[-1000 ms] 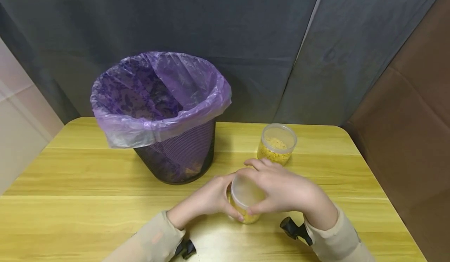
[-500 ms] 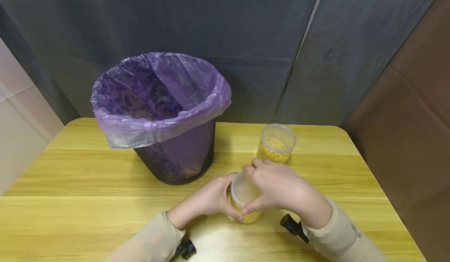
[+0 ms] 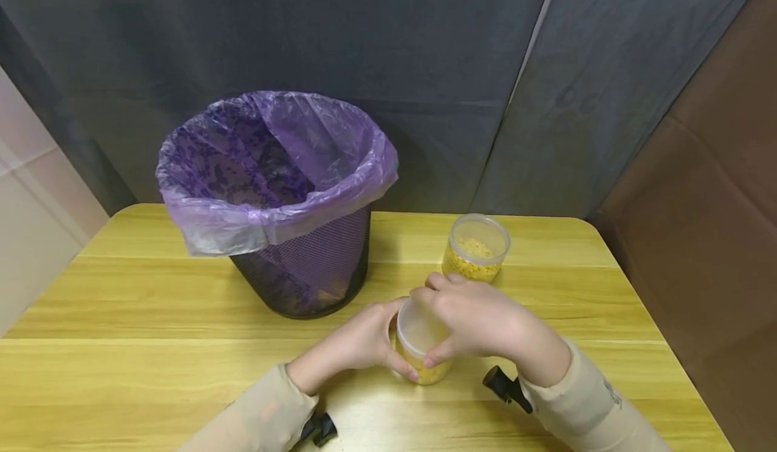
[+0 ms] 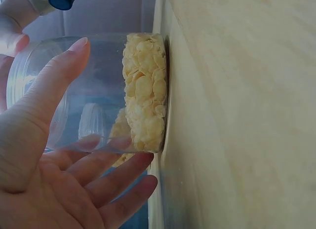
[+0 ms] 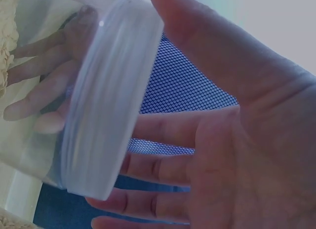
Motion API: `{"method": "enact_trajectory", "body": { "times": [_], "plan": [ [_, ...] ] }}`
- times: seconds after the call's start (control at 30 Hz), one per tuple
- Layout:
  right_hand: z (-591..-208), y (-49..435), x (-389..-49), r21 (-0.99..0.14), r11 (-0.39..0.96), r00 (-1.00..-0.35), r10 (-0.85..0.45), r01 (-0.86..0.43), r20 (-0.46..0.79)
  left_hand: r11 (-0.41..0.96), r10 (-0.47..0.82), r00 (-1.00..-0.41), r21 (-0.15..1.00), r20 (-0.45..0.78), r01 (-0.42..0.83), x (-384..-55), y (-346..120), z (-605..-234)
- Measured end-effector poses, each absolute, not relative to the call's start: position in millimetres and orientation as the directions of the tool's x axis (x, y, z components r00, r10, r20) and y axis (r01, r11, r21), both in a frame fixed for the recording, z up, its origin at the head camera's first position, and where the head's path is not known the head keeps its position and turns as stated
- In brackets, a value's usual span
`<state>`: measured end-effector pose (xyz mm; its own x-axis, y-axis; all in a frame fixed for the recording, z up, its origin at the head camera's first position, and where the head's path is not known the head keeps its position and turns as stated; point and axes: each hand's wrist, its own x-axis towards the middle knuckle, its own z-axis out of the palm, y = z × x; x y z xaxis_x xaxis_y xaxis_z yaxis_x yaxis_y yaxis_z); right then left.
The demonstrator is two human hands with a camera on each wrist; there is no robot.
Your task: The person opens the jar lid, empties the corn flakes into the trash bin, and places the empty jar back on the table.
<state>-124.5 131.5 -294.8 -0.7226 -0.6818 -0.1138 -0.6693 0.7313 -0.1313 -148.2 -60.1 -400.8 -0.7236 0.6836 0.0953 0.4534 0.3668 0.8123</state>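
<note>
A clear plastic jar point(image 3: 438, 372) with yellow flakes in its lower part stands upright on the table, a translucent lid point(image 3: 419, 327) on top. My left hand point(image 3: 367, 337) grips the jar's side; in the left wrist view the thumb lies across the clear wall, with the fingers point(image 4: 123, 177) on the other side. My right hand point(image 3: 482, 320) holds the lid's rim from above, hiding part of it. In the right wrist view the ridged lid point(image 5: 111, 100) sits between the thumb and fingers. Just behind the right hand stands a second jar point(image 3: 476, 256) of yellow flakes.
A black mesh wastebasket point(image 3: 315, 263) lined with a purple bag point(image 3: 273, 222) stands left of the jars, towards the back. The wooden table point(image 3: 152, 317) ends at a dark grey curtain point(image 3: 455, 67), and a brown cloth point(image 3: 704, 189) hangs at the right.
My right hand has turned a little on the lid, its fingers drawn in since one second ago. The left hand and both jars have stayed in place.
</note>
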Motion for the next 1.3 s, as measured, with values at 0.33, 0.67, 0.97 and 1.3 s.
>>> {"method": "enact_trajectory", "body": {
  "times": [0.33, 0.67, 0.97, 1.3],
  "plan": [
    [-292.2, 133.9, -128.4, -0.191, 0.706, -0.686, -0.708, -0.682, -0.167, 0.411, 0.669, -0.738, 0.786, 0.084, 0.462, -149.7, -62.0, -400.9],
    [-292.5, 137.3, -133.9, -0.222, 0.666, -0.637, -0.746, -0.712, -0.193, 0.437, 0.668, -0.741, 0.772, 0.065, 0.462, -150.2, -62.9, -398.0],
    [-293.1, 138.4, -136.6, -0.256, 0.620, -0.590, -0.785, -0.742, -0.189, 0.432, 0.671, -0.739, 0.780, 0.057, 0.452, -151.2, -63.6, -398.0],
    [-292.5, 140.1, -133.4, -0.281, 0.619, -0.594, -0.785, -0.733, -0.179, 0.418, 0.674, -0.735, 0.784, 0.071, 0.459, -151.1, -63.6, -399.5]
  ]
}}
